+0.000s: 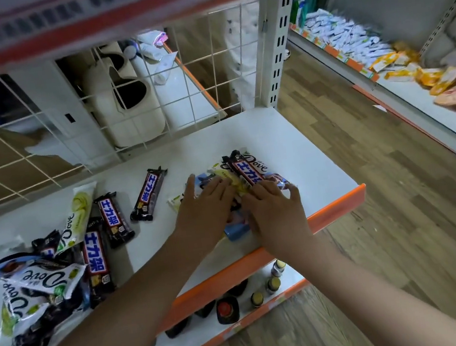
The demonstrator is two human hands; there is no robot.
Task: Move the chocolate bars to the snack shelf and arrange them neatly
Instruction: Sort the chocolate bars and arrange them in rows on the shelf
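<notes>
Arrangement under way; most bars unsorted.
We press both the left hand [206, 205] and right hand [274, 207], fingers extended and released, flat on a small stack of chocolate bars [245, 171] at the shelf [305, 144] right end; the loose pile [56, 273] at left awaits arranging.

Four dark chocolate bars with blue-and-white lettering lie in plain sight on the white shelf [299, 145]: one standing alone [148, 195], two side by side at the left [115, 219] [95, 257], and one atop the right-hand stack [247, 171]. One long pale green Dove bar [78, 216] lies apart. The left heap of Dove packets [36, 290] overlaps too much to count. Two hands show, left [206, 205] and right [274, 210]. On the lower shelf stand three small yellow-capped bottles [273, 283] and one red-capped bottle [227, 309].
</notes>
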